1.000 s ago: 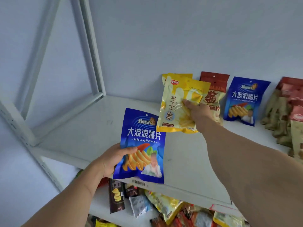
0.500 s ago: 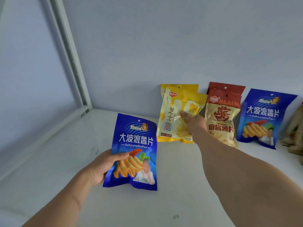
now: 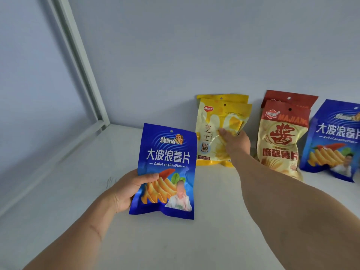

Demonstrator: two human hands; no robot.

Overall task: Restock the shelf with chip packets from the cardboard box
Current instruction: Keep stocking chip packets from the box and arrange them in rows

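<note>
My left hand (image 3: 128,190) grips a blue chip packet (image 3: 167,168) by its lower left edge, upright just above the white shelf (image 3: 68,182). My right hand (image 3: 234,142) holds a yellow chip packet (image 3: 209,137) with thumb on its front, standing it at the back wall in front of another yellow packet (image 3: 222,97). Right of it stand two red-and-cream packets (image 3: 280,137) and a blue packet (image 3: 335,139). The cardboard box is out of view.
The white shelf frame post (image 3: 78,61) slants down to the back left corner. Bare shelf surface lies left of the yellow packets and in front of the row.
The view has moved closer to the shelf. My right hand has carried the yellow packet back against the one at the wall. My left hand keeps the blue packet, now over the shelf.
</note>
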